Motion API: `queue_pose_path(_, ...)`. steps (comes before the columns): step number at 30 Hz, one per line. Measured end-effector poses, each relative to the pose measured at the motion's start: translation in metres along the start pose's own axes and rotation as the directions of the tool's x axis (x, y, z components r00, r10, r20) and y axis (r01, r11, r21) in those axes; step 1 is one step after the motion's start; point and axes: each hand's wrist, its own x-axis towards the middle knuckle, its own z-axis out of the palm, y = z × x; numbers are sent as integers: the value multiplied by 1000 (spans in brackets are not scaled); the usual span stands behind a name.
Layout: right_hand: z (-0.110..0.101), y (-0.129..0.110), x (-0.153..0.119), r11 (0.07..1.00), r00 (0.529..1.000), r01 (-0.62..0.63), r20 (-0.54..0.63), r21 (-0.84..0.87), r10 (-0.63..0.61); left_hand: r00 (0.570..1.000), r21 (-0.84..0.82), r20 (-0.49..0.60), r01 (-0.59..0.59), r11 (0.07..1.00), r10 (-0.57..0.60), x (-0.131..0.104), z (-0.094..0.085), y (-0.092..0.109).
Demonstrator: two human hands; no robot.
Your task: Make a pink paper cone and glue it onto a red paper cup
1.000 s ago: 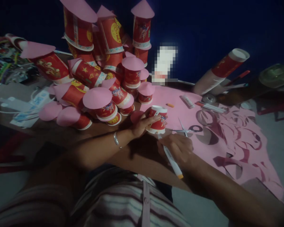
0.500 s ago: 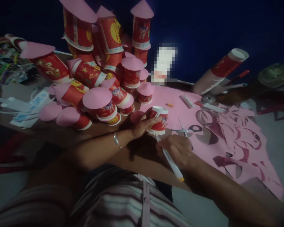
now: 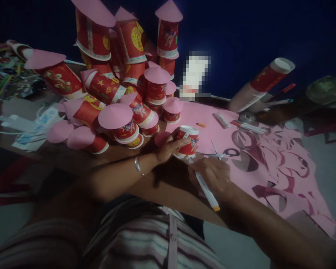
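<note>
A red paper cup (image 3: 187, 147) with a white rim and a printed figure is gripped from its left side by my left hand (image 3: 169, 149). My right hand (image 3: 211, 173) is closed around a white marker (image 3: 207, 192) with an orange end. The marker's tip meets or nearly meets the cup's lower white edge; exact contact is too small to tell. Just right of the cup, open scissors (image 3: 218, 154) lie on pink paper (image 3: 190, 112). An orange cap (image 3: 201, 124) rests on the paper behind.
Several red cups with pink paper cones (image 3: 115, 116) crowd the table's left and back. Pink paper scraps (image 3: 291, 157) spread over the right. A leaning stack of paper cups (image 3: 264, 80), a glue stick (image 3: 221, 120) and a power strip (image 3: 14, 122) are also there.
My right hand and the marker have shifted slightly to the right along the cup's lower edge. My left hand and the cup stay nearly in place.
</note>
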Motion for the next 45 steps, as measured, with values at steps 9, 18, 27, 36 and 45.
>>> queue_pose_path(9,0,-1,1,1000,999,4,34,-26,-3,1000,-6,17,11,1000,-11,-1,0,-1)
queue_pose_path(18,-1,-1,2,999,1000,-27,14,-19,27,1000,-12,17,6,1000,-6,-1,1,0)
queue_pose_path(27,-1,-2,1,1000,1000,-18,22,-21,18,1000,-17,9,-4,1000,4,0,0,-1)
queue_pose_path(36,-2,-2,2,1000,1000,-5,-1,19,5,1000,4,11,2,1000,-2,0,-2,-2)
queue_pose_path(45,-2,-2,3,1000,1000,3,28,16,-4,1000,-5,5,17,1000,-17,-1,0,-1)
